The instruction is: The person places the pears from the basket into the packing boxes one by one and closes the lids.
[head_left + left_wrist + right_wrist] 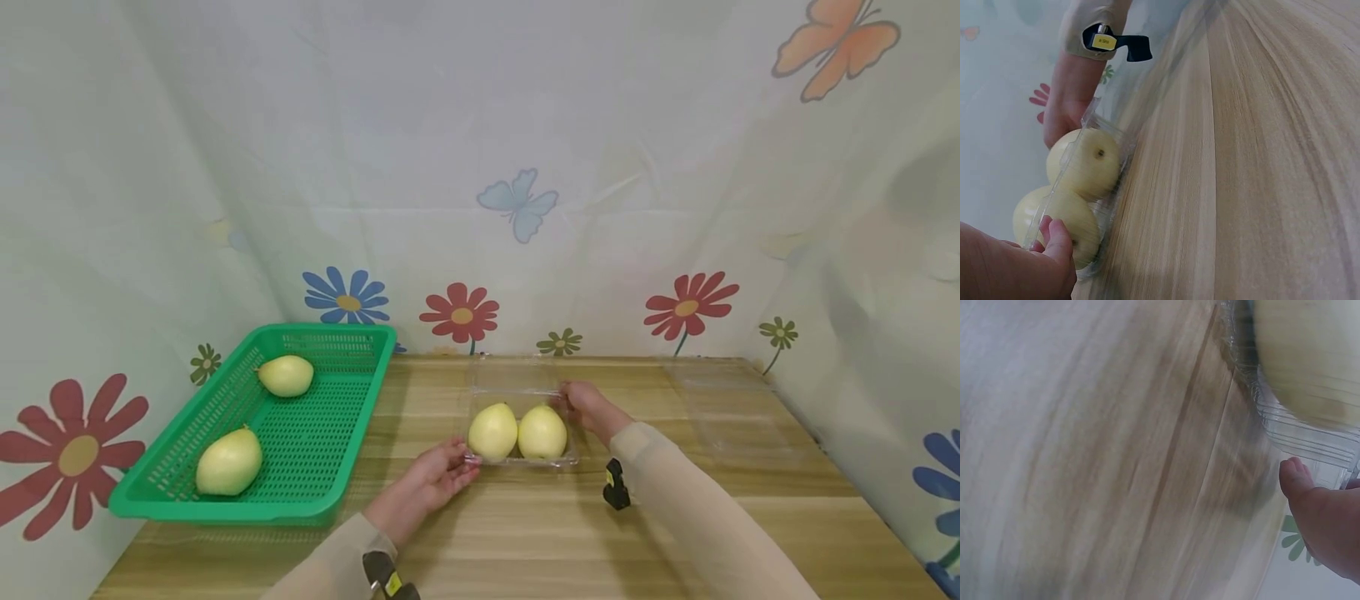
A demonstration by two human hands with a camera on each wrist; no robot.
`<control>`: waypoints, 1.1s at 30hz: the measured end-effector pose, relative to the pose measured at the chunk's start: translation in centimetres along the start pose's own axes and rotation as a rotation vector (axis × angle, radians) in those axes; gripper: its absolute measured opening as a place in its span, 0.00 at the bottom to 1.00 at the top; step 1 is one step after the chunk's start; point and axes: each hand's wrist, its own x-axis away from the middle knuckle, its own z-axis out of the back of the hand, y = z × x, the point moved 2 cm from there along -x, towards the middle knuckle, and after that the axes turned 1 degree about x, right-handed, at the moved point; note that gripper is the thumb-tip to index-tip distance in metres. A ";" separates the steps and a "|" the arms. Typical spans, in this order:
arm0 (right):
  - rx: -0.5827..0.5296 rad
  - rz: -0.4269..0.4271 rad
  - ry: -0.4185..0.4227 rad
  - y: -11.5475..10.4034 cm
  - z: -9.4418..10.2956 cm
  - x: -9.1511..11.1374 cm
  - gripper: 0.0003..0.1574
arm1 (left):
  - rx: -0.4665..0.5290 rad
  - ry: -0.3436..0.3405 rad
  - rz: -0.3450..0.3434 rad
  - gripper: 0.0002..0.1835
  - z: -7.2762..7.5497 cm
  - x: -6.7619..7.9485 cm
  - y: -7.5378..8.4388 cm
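Two pale yellow pears [493, 432] sit side by side in a clear plastic box [513, 461] on the wooden table. Its transparent lid [513, 372] stands open toward the back. At the front left corner, my left hand [442, 477] pinches the rim; thumb and fingertips show there in the left wrist view. My right hand [588, 407] holds the back right corner. In the right wrist view, the right thumb [1297, 478] lies near the ribbed side wall, and the other fingers are mostly hidden behind the rim.
On the left stands a green plastic basket [225, 510] with two more pears, one near the front [228, 462] and one near the back. Another clear plastic container [735, 408] lies at the right of the table [525, 533]. A flower-patterned curtain [420, 125] hangs behind.
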 end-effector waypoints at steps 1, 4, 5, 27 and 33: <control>-0.017 0.002 -0.002 0.3 0.2 -0.6 0.34 | 0.000 0.002 -0.001 0.28 0.0 0.0 0.0; -0.017 0.027 0.003 -1.7 -1.1 1.9 0.29 | -0.002 0.005 -0.001 0.28 0.0 -0.1 0.0; -0.003 0.047 -0.005 -3.4 -2.2 4.7 0.28 | -0.003 0.003 -0.001 0.27 0.0 -0.2 -0.1; 0.305 0.186 0.110 -19.6 -14.1 29.3 0.36 | 0.014 0.008 -0.004 0.27 0.1 -0.6 -0.3; 0.360 0.240 0.073 -20.0 -14.0 30.5 0.35 | 0.019 0.018 -0.001 0.26 -0.1 -0.4 -0.1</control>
